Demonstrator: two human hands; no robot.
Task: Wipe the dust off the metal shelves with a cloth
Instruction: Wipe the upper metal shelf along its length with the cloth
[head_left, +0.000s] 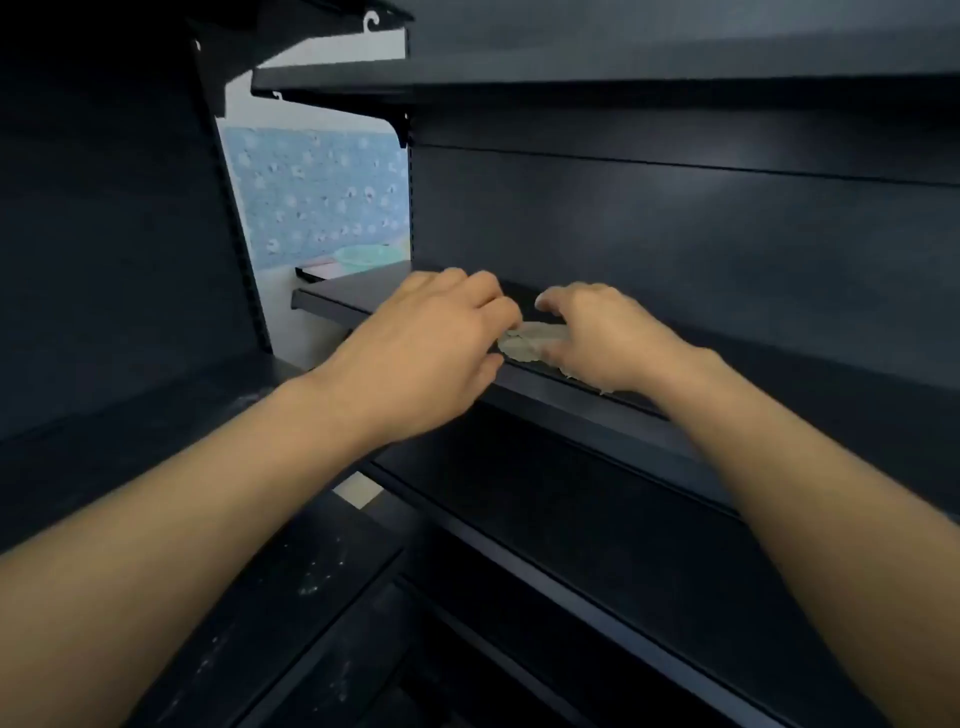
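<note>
The cloth, pale and crumpled, lies on the dark metal shelf between the two hands; its left end is pinched between the thumb and curled fingertips of the left hand; the rest runs under the right hand, whose bent fingers close down on it, with frayed bits showing below the palm near the wrist. The hands sit just beside each other at the shelf's front edge; beyond the knuckles rises the dark back panel; above them hangs an upper shelf; below the forearms runs a lower shelf. Left of the left hand, past the shelf's end, a blue patterned wall and a green bowl show; under the left forearm a speckled, dusty surface lies.
</note>
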